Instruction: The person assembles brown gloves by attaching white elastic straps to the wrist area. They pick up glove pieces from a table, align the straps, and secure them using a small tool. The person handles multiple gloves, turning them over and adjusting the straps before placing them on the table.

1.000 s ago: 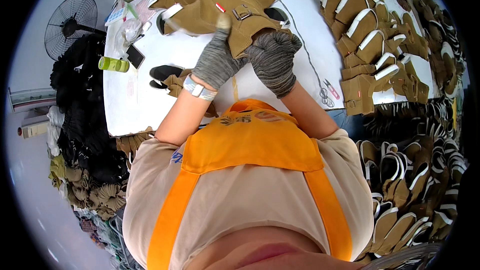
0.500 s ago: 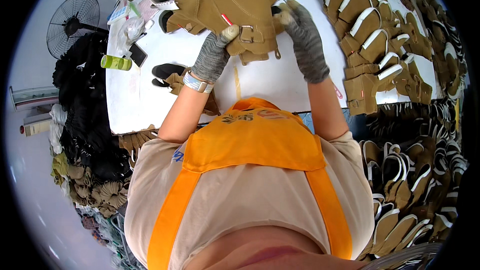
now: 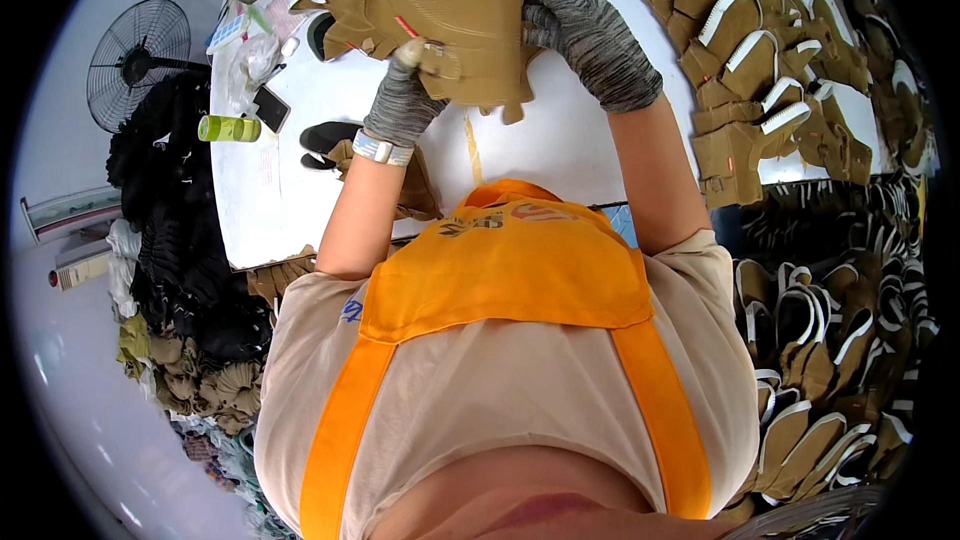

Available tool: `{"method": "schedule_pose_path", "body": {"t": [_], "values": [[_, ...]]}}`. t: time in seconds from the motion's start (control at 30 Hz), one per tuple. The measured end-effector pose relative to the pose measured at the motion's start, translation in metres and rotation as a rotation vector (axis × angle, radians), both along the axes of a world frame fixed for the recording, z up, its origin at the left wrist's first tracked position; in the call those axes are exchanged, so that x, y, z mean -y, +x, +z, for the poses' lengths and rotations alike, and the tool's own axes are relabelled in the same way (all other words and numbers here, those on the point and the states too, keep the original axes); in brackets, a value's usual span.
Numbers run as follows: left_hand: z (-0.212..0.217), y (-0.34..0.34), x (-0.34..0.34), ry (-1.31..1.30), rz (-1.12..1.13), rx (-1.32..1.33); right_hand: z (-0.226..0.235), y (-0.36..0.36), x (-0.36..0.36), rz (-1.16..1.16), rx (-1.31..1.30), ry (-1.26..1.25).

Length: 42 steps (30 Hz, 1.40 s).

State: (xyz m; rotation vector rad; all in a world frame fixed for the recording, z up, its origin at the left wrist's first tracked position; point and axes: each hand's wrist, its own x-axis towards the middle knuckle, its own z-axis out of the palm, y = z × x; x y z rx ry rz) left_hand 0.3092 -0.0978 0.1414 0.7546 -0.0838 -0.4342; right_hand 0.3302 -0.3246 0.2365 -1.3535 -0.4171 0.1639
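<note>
Head view: since the earlier frame both gloved hands have lifted the tan glove piece (image 3: 455, 25) higher and farther over the white tabletop (image 3: 560, 145); the left hand (image 3: 403, 100) pinches its lower edge and the right hand (image 3: 585, 30) is clamped on its right side. Bare tabletop lies beneath the forearms, hemmed by rows of tan pieces (image 3: 745, 50) on the right and a green bottle (image 3: 229, 128), a phone (image 3: 271, 108) and a floor fan (image 3: 135, 60) on the left. Dark bundles (image 3: 170, 240) crowd the floor at left.

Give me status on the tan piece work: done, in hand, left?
Done, it seems: tan pieces with white straps laid in rows along the white table's right side. In hand: one tan fabric piece, gripped by the gloved left hand and right hand. Left: apparently the loose tan pieces heaped at lower left.
</note>
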Motion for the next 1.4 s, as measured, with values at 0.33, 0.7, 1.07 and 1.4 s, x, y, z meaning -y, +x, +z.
{"method": "schedule_pose_path", "body": {"t": [0.33, 0.7, 1.07, 1.4], "values": [[-0.005, 0.001, 0.006, 1.449, 0.446, 1.121, -0.017, -0.011, 0.001, -0.056, -0.086, 0.011], [0.031, -0.018, -0.01, 0.635, 0.104, 0.061, -0.058, 0.005, -0.037, -0.049, -0.233, 0.041], [0.033, -0.022, -0.081, 0.737, 0.579, 0.036, -0.105, 0.027, -0.13, 0.025, -0.669, 0.363], [0.061, -0.001, -0.163, 0.161, 0.801, -0.037, -0.07, 0.023, -0.201, -0.029, -0.197, 0.244]]}}
